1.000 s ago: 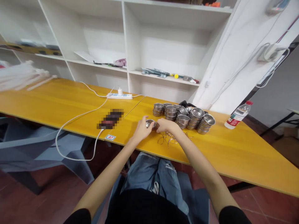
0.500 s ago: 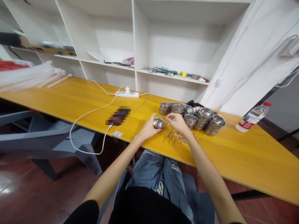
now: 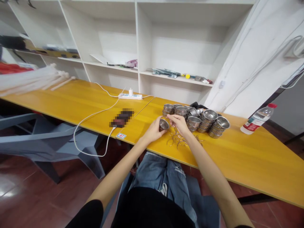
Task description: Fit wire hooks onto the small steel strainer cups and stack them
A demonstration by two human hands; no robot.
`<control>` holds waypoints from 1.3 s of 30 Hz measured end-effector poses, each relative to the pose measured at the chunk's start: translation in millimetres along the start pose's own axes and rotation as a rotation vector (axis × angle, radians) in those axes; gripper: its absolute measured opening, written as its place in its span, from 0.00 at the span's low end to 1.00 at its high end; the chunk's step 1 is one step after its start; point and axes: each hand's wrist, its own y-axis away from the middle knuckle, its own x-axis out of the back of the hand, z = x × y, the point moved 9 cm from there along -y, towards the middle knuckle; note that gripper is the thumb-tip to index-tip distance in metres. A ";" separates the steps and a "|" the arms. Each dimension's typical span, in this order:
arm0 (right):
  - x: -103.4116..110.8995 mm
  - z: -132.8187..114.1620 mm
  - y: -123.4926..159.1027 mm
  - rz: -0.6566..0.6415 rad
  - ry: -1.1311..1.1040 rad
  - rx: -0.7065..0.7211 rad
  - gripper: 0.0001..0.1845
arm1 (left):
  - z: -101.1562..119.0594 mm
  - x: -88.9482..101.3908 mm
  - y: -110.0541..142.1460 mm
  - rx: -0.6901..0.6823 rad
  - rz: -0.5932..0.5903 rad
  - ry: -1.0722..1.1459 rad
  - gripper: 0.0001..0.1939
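Well, the held metal cup [image 3: 163, 125] has unclear contents.

Free tabletop [image 3: 247, 158] at front right, cup stacks [image 3: 194, 121] and bottle [image 3: 258, 119] in the way behind.

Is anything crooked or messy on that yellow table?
Yes, a little. One metal cup looks tipped over among the cup stacks, while most of the others sit upright. Thin curved wires lie in a loose tangle on the table, nearer the person, not lined up. I see no spill.
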 end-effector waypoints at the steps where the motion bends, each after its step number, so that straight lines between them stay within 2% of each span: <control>1: -0.9 0.9 0.3 0.009 -0.003 0.001 0.23 | 1.8 1.1 0.1 -0.016 0.011 -0.005 0.41; 6: -4.9 4.1 1.6 0.026 -0.052 -0.004 0.22 | 4.1 6.9 0.3 -0.027 0.055 -0.048 0.42; 13: -10.8 13.3 2.1 0.034 -0.190 -0.090 0.23 | 8.4 5.4 0.0 -0.050 0.012 -0.035 0.42; 21: -15.5 18.4 1.8 0.015 -0.295 -0.144 0.25 | 15.6 5.3 -1.8 -0.125 0.003 -0.159 0.41; 26: -12.5 25.0 0.1 0.021 -0.246 -0.155 0.24 | 20.7 1.3 -1.0 -0.156 -0.018 -0.216 0.36; 33: -13.3 34.4 -1.1 -0.044 -0.163 -0.187 0.20 | 22.6 -1.0 -1.0 -0.150 -0.039 -0.225 0.31; 39: -12.0 36.5 -0.9 -0.054 -0.109 -0.197 0.20 | 21.9 -2.8 -2.8 -0.131 -0.041 -0.222 0.30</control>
